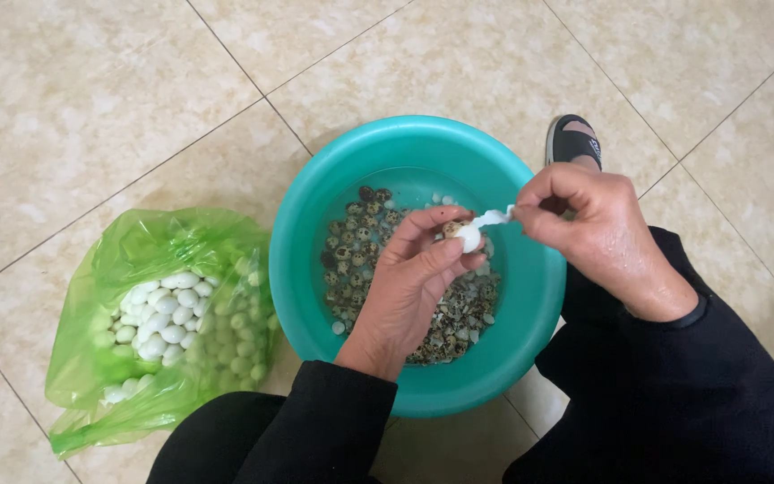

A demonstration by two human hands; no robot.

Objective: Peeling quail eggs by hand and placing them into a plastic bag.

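L hand (405, 291) was over the round teal plastic basin (315, 224), fingers curled and clamped on a small half-peeled quail egg (468, 236), thumb + fingertips pinching it from both sides. Egg sat above the basin's right-centre, white flesh exposed, bit of speckled shell on top. R hand (597, 233) was just right of it, over the basin rim, thumb and forefinger pinched together on a thin white strip of shell membrane (494, 217); strip ran from egg to R fingertips, taut-ish. Hands close but not touching, linked only via the strip.

Basin held water w/ a pile of brown-speckled unpeeled quail eggs and shell bits (360, 251), mostly centre + lower right. Left of basin, touching it: open translucent green plastic bag (136, 260) w/ peeled white eggs (163, 309) inside. All on beige tiled floor (91, 90). Black sleeves (333, 421) on both arms. Black sandal w/ foot (571, 139) behind basin, upper right.
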